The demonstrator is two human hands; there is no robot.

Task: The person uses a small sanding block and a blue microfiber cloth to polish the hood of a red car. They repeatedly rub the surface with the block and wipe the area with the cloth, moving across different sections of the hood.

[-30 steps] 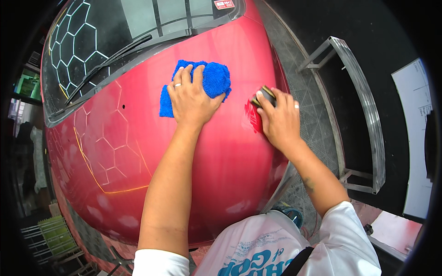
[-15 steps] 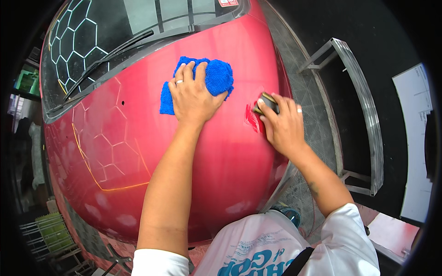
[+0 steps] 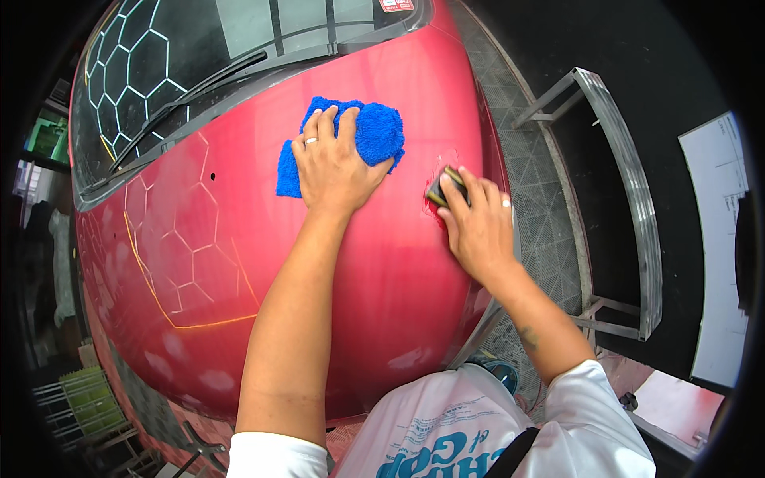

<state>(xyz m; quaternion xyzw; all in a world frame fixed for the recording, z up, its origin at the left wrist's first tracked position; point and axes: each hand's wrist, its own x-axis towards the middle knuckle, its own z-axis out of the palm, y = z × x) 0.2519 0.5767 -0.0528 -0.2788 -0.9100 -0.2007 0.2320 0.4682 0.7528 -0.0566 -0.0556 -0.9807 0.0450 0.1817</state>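
A red car hood (image 3: 382, 271) lies under both my hands, its paint hazy over much of the surface. My left hand (image 3: 339, 167) grips a bunched blue microfiber cloth (image 3: 378, 131) resting on the hood. Part of the cloth is hidden beneath the palm. In my right hand (image 3: 482, 223) is a small dark block with yellowish edges, an applicator sponge (image 3: 448, 187), pressed against the paint near the hood's right edge. A wet, brighter red smear (image 3: 434, 209) shows around the sponge.
The windshield (image 3: 191, 56) with a wiper (image 3: 191, 103) stands beyond the hood, upper left. Right of the car is a metal frame bench (image 3: 629, 199) on a tiled floor (image 3: 534, 183). A white board (image 3: 721, 239) is farther right. A wire rack (image 3: 76, 406) stands lower left.
My right hand has slid the sponge slightly left over the wet smear, covering more of it. My left hand and the blue cloth have stayed in place.
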